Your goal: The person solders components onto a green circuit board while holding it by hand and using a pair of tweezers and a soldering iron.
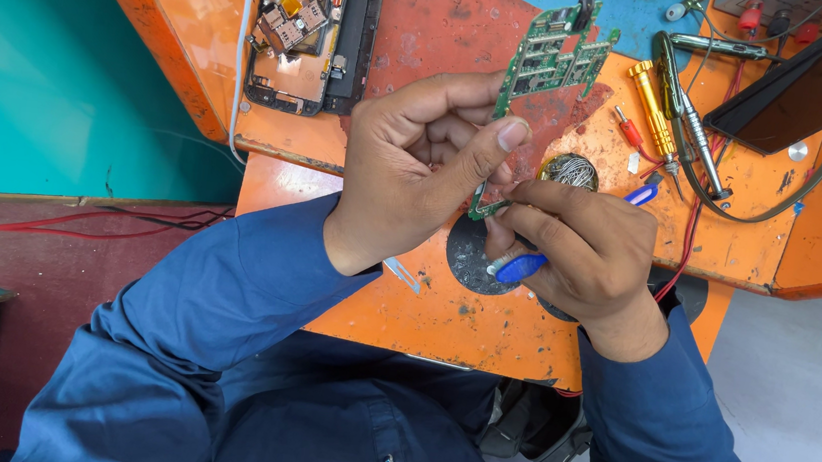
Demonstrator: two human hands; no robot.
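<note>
My left hand (pixel 417 171) grips a green circuit board (pixel 551 56) by its lower edge, thumb pressed on it, holding it upright over the orange bench (pixel 443 315). My right hand (pixel 575 252) pinches a thin metal tool with a blue handle (pixel 520 267) and touches its tip to the bottom end of the board. Both arms wear blue sleeves.
An opened phone body (pixel 310 30) lies at the back left. A coil of wire wool (pixel 570 170) sits behind my right hand. A gold screwdriver (pixel 652 109), metal tweezers (pixel 688 117), red leads and a dark tablet (pixel 807 83) lie at the right. A teal wall is left.
</note>
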